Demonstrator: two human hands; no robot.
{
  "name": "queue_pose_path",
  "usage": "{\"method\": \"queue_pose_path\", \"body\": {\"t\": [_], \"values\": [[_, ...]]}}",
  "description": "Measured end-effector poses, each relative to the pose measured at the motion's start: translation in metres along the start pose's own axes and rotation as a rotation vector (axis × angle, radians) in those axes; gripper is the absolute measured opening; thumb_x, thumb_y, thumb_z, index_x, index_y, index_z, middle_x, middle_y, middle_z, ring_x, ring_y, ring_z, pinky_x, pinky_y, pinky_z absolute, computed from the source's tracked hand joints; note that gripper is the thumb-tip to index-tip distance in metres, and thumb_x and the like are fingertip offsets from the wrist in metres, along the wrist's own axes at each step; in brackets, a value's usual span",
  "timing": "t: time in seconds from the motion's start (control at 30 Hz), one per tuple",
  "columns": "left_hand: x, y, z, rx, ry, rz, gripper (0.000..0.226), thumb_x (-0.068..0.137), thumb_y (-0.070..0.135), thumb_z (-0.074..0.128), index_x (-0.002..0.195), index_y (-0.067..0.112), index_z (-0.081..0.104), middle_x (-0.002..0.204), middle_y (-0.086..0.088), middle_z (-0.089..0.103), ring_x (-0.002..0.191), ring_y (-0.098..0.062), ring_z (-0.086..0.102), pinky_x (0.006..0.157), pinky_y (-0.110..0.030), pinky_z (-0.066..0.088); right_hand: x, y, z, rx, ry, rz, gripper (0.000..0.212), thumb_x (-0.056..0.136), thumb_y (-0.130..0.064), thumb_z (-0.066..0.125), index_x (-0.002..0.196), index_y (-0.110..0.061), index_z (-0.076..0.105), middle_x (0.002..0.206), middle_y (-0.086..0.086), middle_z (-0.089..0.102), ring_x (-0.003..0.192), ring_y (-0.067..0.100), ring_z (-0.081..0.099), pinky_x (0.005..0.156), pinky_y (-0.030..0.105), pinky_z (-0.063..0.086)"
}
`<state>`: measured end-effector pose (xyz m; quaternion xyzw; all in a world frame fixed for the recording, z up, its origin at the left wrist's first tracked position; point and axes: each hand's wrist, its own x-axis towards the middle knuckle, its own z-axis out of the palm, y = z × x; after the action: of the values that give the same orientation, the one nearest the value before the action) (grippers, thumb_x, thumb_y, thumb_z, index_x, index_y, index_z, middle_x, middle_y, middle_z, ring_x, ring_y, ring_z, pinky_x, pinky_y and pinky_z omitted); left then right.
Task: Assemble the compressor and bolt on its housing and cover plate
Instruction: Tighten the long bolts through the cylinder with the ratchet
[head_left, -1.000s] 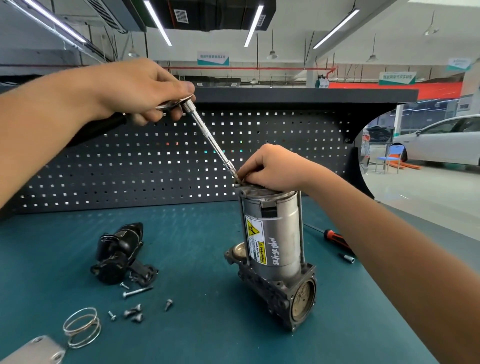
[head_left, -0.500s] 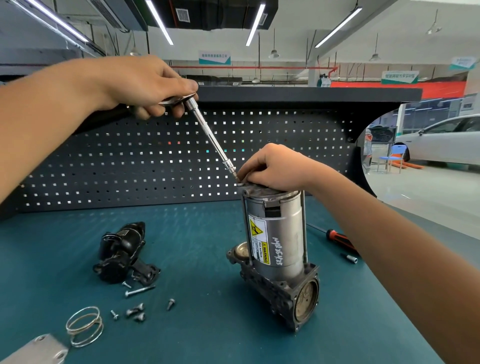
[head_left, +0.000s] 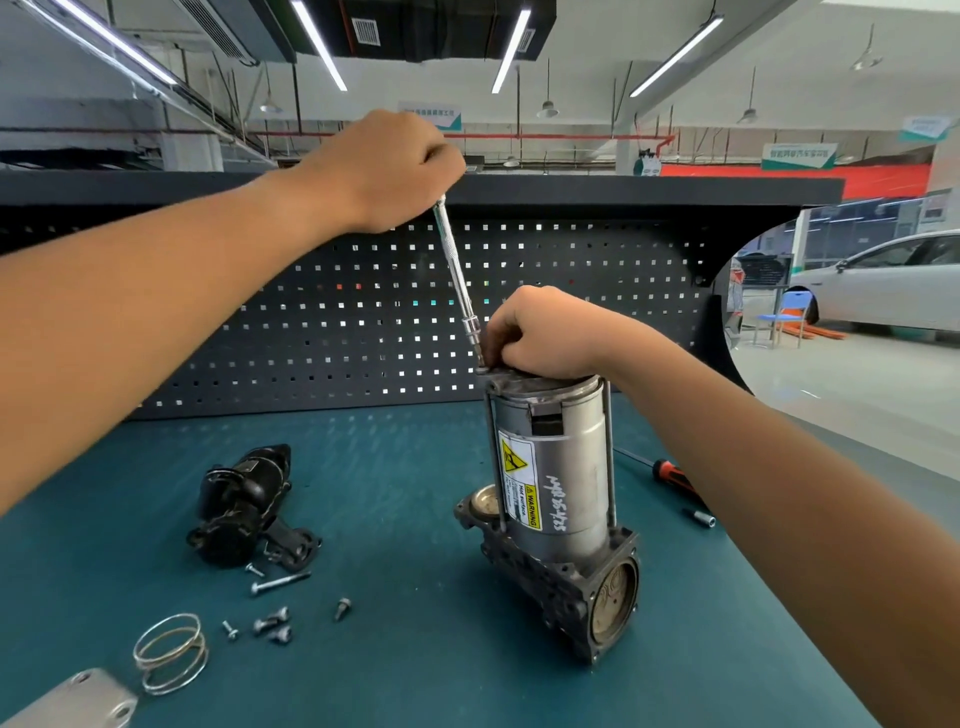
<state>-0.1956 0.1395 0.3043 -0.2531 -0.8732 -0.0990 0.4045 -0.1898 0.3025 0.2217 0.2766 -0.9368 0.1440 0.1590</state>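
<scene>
Desk (head_left: 415, 675), near edge: cover plate (head_left: 78, 696), wire rings (head_left: 169, 652), loose bolts (head_left: 275, 623). Centre: compressor (head_left: 556, 499) stood upright on the desk, black motor unit (head_left: 244, 506) to its left. Right grip (head_left: 545, 332) lay atop the compressor, fingers curled round the socket driver (head_left: 457, 280) tip. Left grip (head_left: 384, 166), higher, clenched the driver's upper end. Pegboard (head_left: 311, 338) stood behind.

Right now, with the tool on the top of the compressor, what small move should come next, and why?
Probably twist the extension bar with the left hand to tighten: its socket sits at the top plate's left edge, and the right hand pinches it steady atop the upright compressor.
</scene>
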Motion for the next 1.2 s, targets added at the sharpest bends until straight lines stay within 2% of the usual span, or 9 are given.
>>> {"method": "queue_pose_path", "body": {"t": [0.1, 0.33, 0.4, 0.57, 0.67, 0.77, 0.87, 1.07, 1.2], "values": [[0.007, -0.002, 0.009, 0.048, 0.072, 0.034, 0.049, 0.097, 0.034, 0.037, 0.057, 0.008, 0.042, 0.051, -0.004, 0.035, 0.050, -0.019, 0.034, 0.064, -0.030, 0.031, 0.003, -0.001, 0.000, -0.038, -0.010, 0.050, 0.032, 0.084, 0.003, 0.042, 0.090, -0.008, 0.071, 0.090, 0.006, 0.067, 0.073, 0.012, 0.048, 0.054, 0.012, 0.035], [0.020, -0.015, 0.014, 0.275, -0.028, -0.080, 0.040, 0.091, 0.033, 0.040, 0.074, 0.004, 0.061, 0.069, -0.008, 0.055, 0.062, -0.023, 0.047, 0.058, -0.028, 0.032, 0.010, 0.004, 0.007, -0.045, 0.025, 0.102, 0.020, 0.086, -0.006, 0.047, 0.084, -0.011, 0.066, 0.085, 0.007, 0.061, 0.085, 0.025, 0.054, 0.075, 0.032, 0.048], [0.018, -0.019, 0.014, 0.251, -0.026, -0.061, 0.038, 0.090, 0.031, 0.041, 0.071, 0.005, 0.060, 0.074, -0.008, 0.057, 0.069, -0.024, 0.049, 0.062, -0.029, 0.033, 0.012, 0.003, 0.007, -0.061, 0.023, 0.107, 0.018, 0.087, -0.008, 0.048, 0.079, -0.018, 0.060, 0.079, 0.004, 0.056, 0.083, 0.026, 0.053, 0.072, 0.031, 0.045], [0.015, -0.008, 0.011, 0.165, 0.067, 0.076, 0.042, 0.089, 0.021, 0.043, 0.049, 0.015, 0.034, 0.048, -0.003, 0.033, 0.047, -0.016, 0.029, 0.052, -0.026, 0.027, 0.016, 0.000, 0.010, -0.082, -0.009, 0.122, 0.017, 0.088, -0.006, 0.048, 0.085, -0.005, 0.065, 0.073, 0.007, 0.056, 0.080, 0.028, 0.051, 0.066, 0.027, 0.037], [0.018, 0.007, 0.009, 0.125, 0.107, 0.191, 0.038, 0.086, 0.027, 0.040, 0.053, 0.009, 0.039, 0.048, -0.005, 0.034, 0.046, -0.017, 0.027, 0.048, -0.025, 0.021, 0.018, 0.001, 0.009, -0.034, -0.018, 0.141, 0.024, 0.089, -0.006, 0.048, 0.100, 0.008, 0.064, 0.095, 0.023, 0.064, 0.078, 0.029, 0.049, 0.056, 0.025, 0.035], [0.021, 0.018, 0.015, 0.104, 0.187, 0.235, 0.037, 0.082, 0.033, 0.033, 0.064, 0.006, 0.050, 0.061, -0.015, 0.050, 0.056, -0.024, 0.038, 0.047, -0.024, 0.023, 0.019, 0.002, 0.010, -0.007, -0.009, 0.136, 0.021, 0.088, -0.006, 0.048, 0.079, -0.001, 0.067, 0.082, 0.014, 0.064, 0.078, 0.030, 0.052, 0.052, 0.024, 0.036], [0.024, 0.017, 0.022, 0.223, 0.214, 0.138, 0.038, 0.089, 0.031, 0.037, 0.078, 0.003, 0.060, 0.067, -0.012, 0.050, 0.064, -0.026, 0.042, 0.049, -0.022, 0.020, 0.017, 0.002, 0.011, 0.053, 0.020, 0.153, 0.034, 0.086, -0.005, 0.044, 0.057, -0.024, 0.048, 0.066, -0.003, 0.051, 0.075, 0.026, 0.050, 0.066, 0.029, 0.042], [0.010, -0.012, 0.023, 0.344, 0.028, -0.200, 0.038, 0.094, 0.030, 0.037, 0.061, 0.010, 0.039, 0.062, -0.004, 0.037, 0.054, -0.018, 0.035, 0.061, -0.034, 0.032, 0.011, -0.001, 0.012, 0.137, 0.068, 0.152, 0.024, 0.083, -0.010, 0.039, 0.088, -0.023, 0.058, 0.095, 0.003, 0.065, 0.091, 0.031, 0.061, 0.085, 0.047, 0.051], [0.004, -0.011, 0.021, 0.287, 0.133, -0.121, 0.038, 0.093, 0.028, 0.037, 0.059, 0.011, 0.041, 0.059, -0.002, 0.039, 0.059, -0.025, 0.041, 0.060, -0.032, 0.031, 0.011, 0.000, 0.012, 0.135, 0.058, 0.141, 0.026, 0.087, -0.012, 0.036, 0.093, -0.020, 0.060, 0.096, 0.003, 0.063, 0.091, 0.032, 0.059, 0.084, 0.045, 0.050]]}}
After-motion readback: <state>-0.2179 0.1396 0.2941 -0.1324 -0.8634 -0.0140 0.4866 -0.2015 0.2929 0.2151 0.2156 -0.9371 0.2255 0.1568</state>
